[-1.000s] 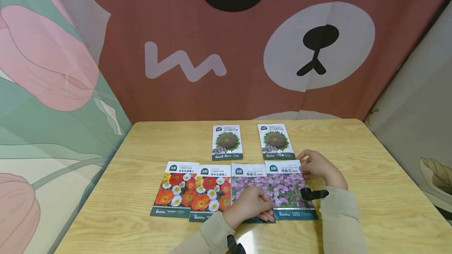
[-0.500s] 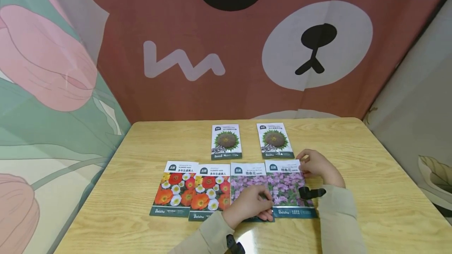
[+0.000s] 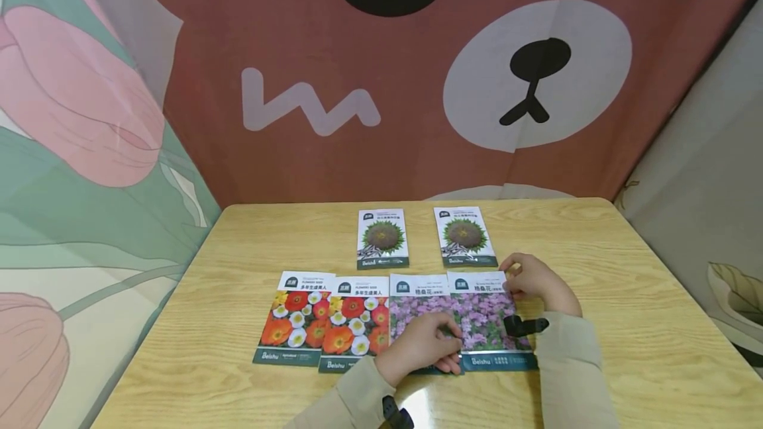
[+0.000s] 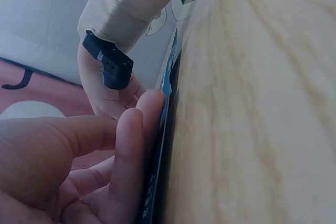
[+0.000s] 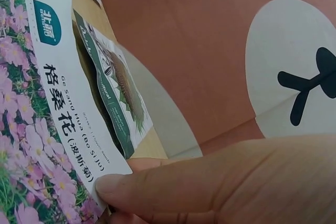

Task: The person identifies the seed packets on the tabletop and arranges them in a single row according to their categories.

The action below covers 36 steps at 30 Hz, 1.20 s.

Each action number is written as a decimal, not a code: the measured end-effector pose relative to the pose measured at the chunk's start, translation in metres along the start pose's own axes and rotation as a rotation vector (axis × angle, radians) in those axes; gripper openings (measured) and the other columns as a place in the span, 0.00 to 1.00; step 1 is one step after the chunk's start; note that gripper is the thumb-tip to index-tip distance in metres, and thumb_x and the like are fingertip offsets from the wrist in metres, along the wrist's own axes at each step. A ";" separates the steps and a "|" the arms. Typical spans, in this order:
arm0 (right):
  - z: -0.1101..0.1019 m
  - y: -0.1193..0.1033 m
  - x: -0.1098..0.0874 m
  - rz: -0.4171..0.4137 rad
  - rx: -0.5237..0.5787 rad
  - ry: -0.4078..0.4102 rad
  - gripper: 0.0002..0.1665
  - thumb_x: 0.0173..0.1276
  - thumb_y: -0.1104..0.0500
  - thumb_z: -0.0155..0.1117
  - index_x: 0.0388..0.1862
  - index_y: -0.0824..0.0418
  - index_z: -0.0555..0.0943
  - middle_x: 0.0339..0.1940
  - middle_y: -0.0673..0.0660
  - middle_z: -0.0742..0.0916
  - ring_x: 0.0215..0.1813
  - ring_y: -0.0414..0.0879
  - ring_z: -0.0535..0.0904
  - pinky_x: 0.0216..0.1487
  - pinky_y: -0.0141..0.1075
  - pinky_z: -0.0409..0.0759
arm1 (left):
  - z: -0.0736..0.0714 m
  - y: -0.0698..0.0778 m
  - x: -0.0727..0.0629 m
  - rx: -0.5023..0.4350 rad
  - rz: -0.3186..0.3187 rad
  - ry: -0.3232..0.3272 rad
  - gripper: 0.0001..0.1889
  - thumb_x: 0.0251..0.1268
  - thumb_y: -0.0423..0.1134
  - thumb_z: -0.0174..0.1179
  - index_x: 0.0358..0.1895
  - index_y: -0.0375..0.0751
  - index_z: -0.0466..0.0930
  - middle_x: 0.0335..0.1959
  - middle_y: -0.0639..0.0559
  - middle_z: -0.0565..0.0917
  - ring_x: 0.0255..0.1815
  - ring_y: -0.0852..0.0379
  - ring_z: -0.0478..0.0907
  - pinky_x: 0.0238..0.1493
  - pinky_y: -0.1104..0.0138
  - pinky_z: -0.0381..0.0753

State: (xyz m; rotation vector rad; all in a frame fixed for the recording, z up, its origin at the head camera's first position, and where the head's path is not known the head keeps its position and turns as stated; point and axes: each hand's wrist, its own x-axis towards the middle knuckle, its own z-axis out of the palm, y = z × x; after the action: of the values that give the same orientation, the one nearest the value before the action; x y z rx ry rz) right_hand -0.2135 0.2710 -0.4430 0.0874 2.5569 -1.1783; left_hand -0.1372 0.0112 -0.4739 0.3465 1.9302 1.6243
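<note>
rightmost purple packet (image 3: 480,318), top corner in pinch of right hand (image 3: 538,282), bottom corner beside relaxed left hand (image 3: 423,346)

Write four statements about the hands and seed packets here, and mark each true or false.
1. The right hand pinches the upper right corner of the rightmost cosmos packet. True.
2. Three sunflower packets lie in the back row. False: only two sunflower packets lie there.
3. Both poppy packets lie left of the cosmos packets. True.
4. The left hand lies over a sunflower packet. False: the left hand is over the left cosmos packet.
</note>
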 end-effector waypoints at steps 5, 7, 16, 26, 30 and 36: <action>0.000 0.000 0.000 0.001 -0.004 0.008 0.17 0.64 0.73 0.65 0.51 0.73 0.74 0.28 0.58 0.72 0.28 0.48 0.74 0.29 0.38 0.81 | 0.000 0.000 0.001 0.014 0.003 0.000 0.02 0.70 0.29 0.62 0.41 0.38 0.82 0.20 0.47 0.84 0.19 0.51 0.85 0.21 0.66 0.85; 0.000 -0.001 0.000 0.002 -0.010 0.010 0.17 0.64 0.73 0.66 0.51 0.73 0.74 0.27 0.57 0.71 0.26 0.47 0.72 0.28 0.37 0.80 | 0.000 0.000 0.001 0.021 0.002 -0.002 0.02 0.70 0.29 0.61 0.41 0.38 0.82 0.20 0.47 0.84 0.18 0.51 0.85 0.21 0.66 0.85; -0.001 -0.002 0.001 0.023 -0.016 0.012 0.19 0.63 0.70 0.69 0.51 0.72 0.74 0.30 0.59 0.73 0.29 0.48 0.76 0.29 0.37 0.82 | -0.001 0.004 -0.002 -0.006 -0.037 -0.058 0.06 0.74 0.31 0.58 0.44 0.34 0.84 0.23 0.45 0.85 0.20 0.56 0.84 0.23 0.67 0.86; -0.002 -0.006 0.001 -0.001 -0.050 0.074 0.18 0.68 0.65 0.67 0.51 0.73 0.74 0.35 0.64 0.80 0.30 0.50 0.79 0.31 0.40 0.84 | -0.018 0.017 -0.007 0.085 0.053 -0.052 0.08 0.75 0.35 0.59 0.46 0.34 0.83 0.28 0.46 0.87 0.22 0.56 0.84 0.22 0.69 0.80; -0.002 -0.010 0.001 -0.032 -0.072 0.102 0.20 0.70 0.63 0.65 0.54 0.74 0.73 0.40 0.68 0.81 0.31 0.50 0.80 0.31 0.40 0.84 | -0.033 0.024 -0.008 0.118 0.095 0.023 0.09 0.74 0.35 0.58 0.48 0.33 0.83 0.28 0.46 0.86 0.24 0.53 0.85 0.24 0.68 0.81; 0.002 -0.018 0.001 -0.091 -0.073 0.147 0.22 0.73 0.61 0.63 0.59 0.73 0.72 0.41 0.68 0.81 0.30 0.51 0.80 0.30 0.41 0.83 | -0.060 0.030 -0.007 0.182 0.125 0.153 0.13 0.74 0.37 0.57 0.54 0.35 0.81 0.37 0.45 0.86 0.34 0.42 0.85 0.33 0.57 0.86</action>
State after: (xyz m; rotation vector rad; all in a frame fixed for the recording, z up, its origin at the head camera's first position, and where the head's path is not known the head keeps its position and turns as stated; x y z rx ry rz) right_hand -0.2175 0.2577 -0.4318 0.0426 2.7557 -1.1481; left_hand -0.1717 -0.0341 -0.4380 0.4345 2.2190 1.5967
